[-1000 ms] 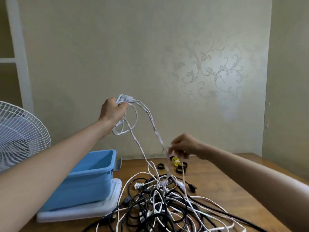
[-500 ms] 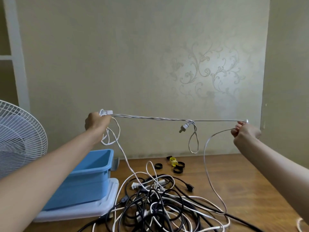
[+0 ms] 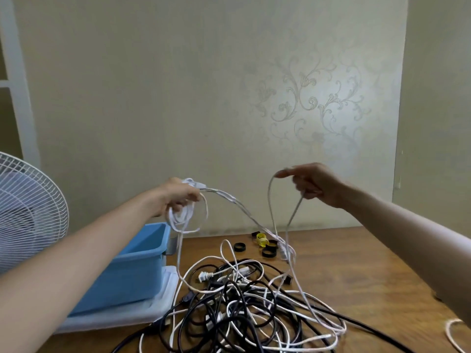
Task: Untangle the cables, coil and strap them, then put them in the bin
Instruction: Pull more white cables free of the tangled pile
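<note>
A tangle of black and white cables (image 3: 244, 309) lies on the wooden table (image 3: 356, 271). My left hand (image 3: 178, 197) grips a small bundle of white cable loops (image 3: 182, 215) above the blue bin (image 3: 142, 266). From that hand a white cable (image 3: 242, 210) sags down to the pile. My right hand (image 3: 313, 184) is raised at the same height, and a bend of the white cable (image 3: 270, 197) hangs over its extended forefinger while the other fingers curl on the strand. Both hands are above the table, about a forearm apart.
Black strap rings (image 3: 239, 247) and a yellow clip (image 3: 262, 238) lie at the table's back, near the wall. The bin stands on a pale lid (image 3: 122, 314) at the left. A white fan (image 3: 28, 212) is at the far left. Another white cable end (image 3: 453, 335) lies at the right edge.
My right hand has swung back in from the far right toward the left hand. The cable that was stretched taut between the hands now sags down to the pile.
</note>
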The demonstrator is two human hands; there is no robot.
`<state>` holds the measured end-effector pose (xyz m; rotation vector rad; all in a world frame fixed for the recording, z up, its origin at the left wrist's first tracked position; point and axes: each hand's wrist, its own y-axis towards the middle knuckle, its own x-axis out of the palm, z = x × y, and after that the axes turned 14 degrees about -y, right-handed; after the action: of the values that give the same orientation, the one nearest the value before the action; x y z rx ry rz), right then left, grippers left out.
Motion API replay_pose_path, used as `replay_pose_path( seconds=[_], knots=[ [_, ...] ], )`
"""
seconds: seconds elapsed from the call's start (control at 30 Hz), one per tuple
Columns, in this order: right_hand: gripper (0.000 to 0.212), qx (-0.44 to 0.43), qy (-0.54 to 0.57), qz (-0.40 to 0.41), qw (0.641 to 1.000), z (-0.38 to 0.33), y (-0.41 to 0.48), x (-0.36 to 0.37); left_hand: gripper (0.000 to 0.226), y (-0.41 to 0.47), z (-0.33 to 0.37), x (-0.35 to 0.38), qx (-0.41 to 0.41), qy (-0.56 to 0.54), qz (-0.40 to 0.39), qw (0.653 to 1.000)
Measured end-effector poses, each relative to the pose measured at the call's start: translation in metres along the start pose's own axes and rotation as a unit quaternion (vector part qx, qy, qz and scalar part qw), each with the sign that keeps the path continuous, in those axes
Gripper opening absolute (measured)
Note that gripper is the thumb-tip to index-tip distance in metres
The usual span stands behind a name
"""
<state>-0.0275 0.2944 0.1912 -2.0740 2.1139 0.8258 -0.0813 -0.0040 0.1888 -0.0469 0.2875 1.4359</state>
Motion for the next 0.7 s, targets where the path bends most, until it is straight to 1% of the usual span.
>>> replay_pose_path(
  seconds=[0.03,0.1,0.17,0.23,0.3,0.37,0.43,0.47,0.53,0.57,0.63,0.67,0.7],
  knots=[
    [0.027,-0.010,-0.017,-0.027,0.999,-0.007,0.000,0.010,0.019,0.000,0.001,0.008,-0.018,-0.018,-0.034,0.999],
    [0.027,-0.036,-0.042,-0.054,0.997,-0.019,0.001,0.021,0.019,0.000,0.002,0.022,-0.022,-0.064,-0.078,0.995],
    [0.026,-0.061,-0.057,-0.061,0.995,-0.032,0.003,0.025,0.014,-0.003,0.006,0.033,0.013,-0.078,-0.098,0.992],
    [0.025,-0.073,-0.066,-0.053,0.994,-0.045,0.005,0.024,0.010,-0.010,0.011,0.043,0.073,-0.037,-0.120,0.989],
    [0.024,-0.086,-0.070,-0.039,0.993,-0.058,0.008,0.021,0.030,-0.016,0.014,0.054,0.104,0.016,-0.180,0.978],
    [0.024,-0.107,-0.060,-0.037,0.992,-0.071,0.009,0.017,0.048,-0.020,0.016,0.062,0.105,0.053,-0.219,0.969],
    [0.023,-0.116,-0.039,-0.023,0.992,-0.083,0.008,0.012,0.050,-0.022,0.015,0.067,0.098,0.072,-0.236,0.964],
    [0.021,-0.114,-0.021,0.000,0.993,-0.089,0.007,0.008,0.054,-0.022,0.013,0.069,0.091,0.085,-0.236,0.964],
    [0.020,-0.095,0.045,0.073,0.992,-0.099,0.009,-0.007,0.069,-0.019,0.004,0.066,0.075,0.128,-0.219,0.964],
    [0.019,-0.086,0.095,0.110,0.986,-0.101,0.009,-0.019,0.068,-0.015,-0.002,0.061,0.063,0.161,-0.204,0.964],
    [0.007,-0.088,0.203,0.150,0.964,-0.105,0.010,-0.046,0.056,-0.004,-0.018,0.045,0.036,0.246,-0.163,0.955],
    [0.011,-0.090,0.246,0.165,0.951,-0.104,0.009,-0.060,0.051,0.000,-0.026,0.034,0.023,0.275,-0.138,0.951],
    [0.016,-0.086,0.270,0.181,0.942,-0.103,0.007,-0.072,0.048,0.003,-0.032,0.024,0.007,0.276,-0.110,0.955]
  ],
)
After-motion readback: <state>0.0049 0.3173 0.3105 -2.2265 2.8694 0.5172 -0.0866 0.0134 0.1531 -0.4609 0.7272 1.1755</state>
